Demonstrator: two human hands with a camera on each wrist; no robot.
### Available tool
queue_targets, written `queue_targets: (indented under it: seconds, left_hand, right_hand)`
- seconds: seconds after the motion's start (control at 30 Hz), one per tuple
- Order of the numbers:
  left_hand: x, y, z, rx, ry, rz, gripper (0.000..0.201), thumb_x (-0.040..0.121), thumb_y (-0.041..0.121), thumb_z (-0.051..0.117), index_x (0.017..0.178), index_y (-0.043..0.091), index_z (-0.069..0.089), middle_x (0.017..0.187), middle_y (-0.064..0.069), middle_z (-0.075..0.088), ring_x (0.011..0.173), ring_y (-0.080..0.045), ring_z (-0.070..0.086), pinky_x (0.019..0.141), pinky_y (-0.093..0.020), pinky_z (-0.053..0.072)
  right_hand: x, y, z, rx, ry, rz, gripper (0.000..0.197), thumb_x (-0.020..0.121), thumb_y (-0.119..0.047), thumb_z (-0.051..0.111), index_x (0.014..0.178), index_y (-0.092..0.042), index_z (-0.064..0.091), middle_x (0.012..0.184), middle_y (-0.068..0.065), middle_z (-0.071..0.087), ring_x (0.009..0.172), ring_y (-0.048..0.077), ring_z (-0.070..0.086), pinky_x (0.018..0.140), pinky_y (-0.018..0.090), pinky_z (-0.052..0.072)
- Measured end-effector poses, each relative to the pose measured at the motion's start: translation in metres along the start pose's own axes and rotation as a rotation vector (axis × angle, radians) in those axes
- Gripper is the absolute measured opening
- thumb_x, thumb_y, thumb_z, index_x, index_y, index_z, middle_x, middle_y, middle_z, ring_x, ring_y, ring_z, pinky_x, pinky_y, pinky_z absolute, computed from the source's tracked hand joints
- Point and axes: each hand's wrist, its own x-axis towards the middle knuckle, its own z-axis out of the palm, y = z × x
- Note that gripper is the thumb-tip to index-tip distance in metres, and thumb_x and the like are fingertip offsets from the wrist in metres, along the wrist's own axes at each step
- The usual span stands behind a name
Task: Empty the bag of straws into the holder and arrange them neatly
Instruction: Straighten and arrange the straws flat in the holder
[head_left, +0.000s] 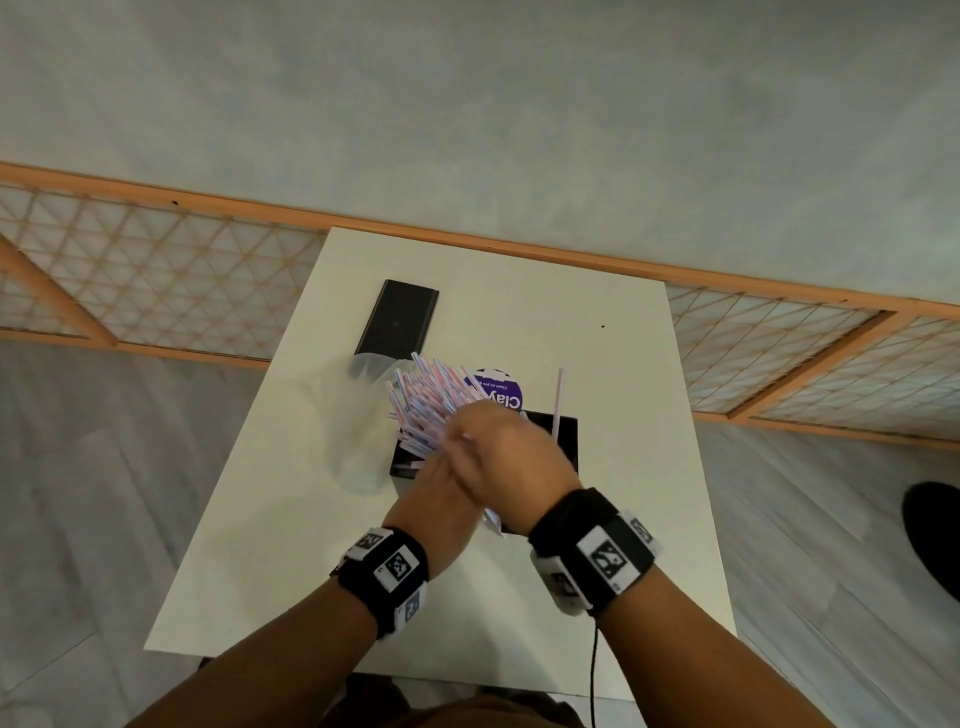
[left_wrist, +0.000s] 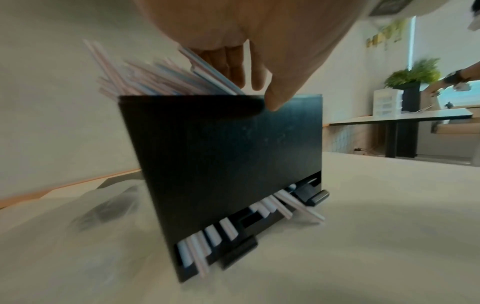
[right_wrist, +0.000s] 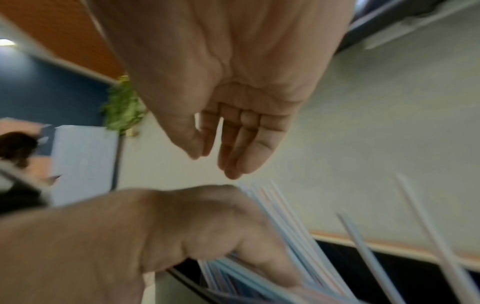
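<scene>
- Handling these straws (head_left: 431, 402) looks fiddly to me: they're thin, light and slick, so I'd guess they slide past each other and fan out the second you loosen up. Best bet is probably to take the bunch around its middle rather than by the tips.
- Looks-wise it's a fat bundle of pale pink, blue and white striped straws, leaning to the left out of the open top of the black holder (left_wrist: 228, 164). One lone straw (head_left: 557, 397) stands nearly upright at the holder's right side, apart from the rest.
- From the left wrist view, straw ends (left_wrist: 205, 244) poke out of the slot along the holder's bottom front, some crooked, so it's nowhere near neat yet.
- Left hand (head_left: 441, 483) is down in the bunch at the holder's top; its fingers (left_wrist: 233, 65) reach in behind the straws with the thumb over the front rim. It seems to be gathering them, but the blur makes it hard to call it a firm grip.
- Right hand (right_wrist: 233, 123) hovers just above the left one, fingers straight and together, holding nothing.
- The clear plastic bag (head_left: 353, 421) lies crumpled and looks empty on the white table (head_left: 623, 467), just left of the holder.
- Also on the table: a black lid-looking piece (head_left: 397, 319) farther back and a purple round label (head_left: 498, 392) behind the straws.
</scene>
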Motion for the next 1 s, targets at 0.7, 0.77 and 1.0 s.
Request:
queue_targets:
  seconds: [0.7, 0.77, 1.0]
  left_hand:
    - [0.000, -0.025, 0.001, 0.009, 0.039, 0.237, 0.045, 0.082, 0.017, 0.035, 0.108, 0.021, 0.072, 0.102, 0.002, 0.066, 0.096, -0.023, 0.064, 0.093, -0.036, 0.053]
    - [0.002, -0.024, 0.000, 0.024, 0.049, 0.217, 0.046, 0.080, 0.016, 0.034, 0.102, 0.019, 0.074, 0.096, -0.001, 0.066, 0.090, -0.024, 0.066, 0.087, -0.035, 0.056]
    - [0.001, -0.014, -0.012, 0.010, 0.034, 0.120, 0.034, 0.089, 0.002, 0.055, 0.121, 0.009, 0.067, 0.118, -0.013, 0.060, 0.103, -0.034, 0.060, 0.078, -0.043, 0.055]
  right_hand:
    - [0.002, 0.088, 0.028, 0.130, -0.178, 0.353, 0.037, 0.089, -0.017, 0.065, 0.117, -0.024, 0.042, 0.100, -0.003, 0.066, 0.086, 0.023, 0.065, 0.078, 0.038, 0.054]
    - [0.003, 0.091, 0.029, 0.037, -0.210, 0.306, 0.022, 0.091, -0.022, 0.063, 0.106, -0.020, 0.046, 0.093, 0.001, 0.061, 0.083, 0.028, 0.061, 0.073, 0.038, 0.050]
    - [0.002, 0.090, 0.034, -0.026, -0.314, 0.238, 0.027, 0.089, -0.040, 0.069, 0.084, -0.020, 0.052, 0.086, 0.003, 0.059, 0.079, 0.024, 0.057, 0.072, 0.041, 0.051]
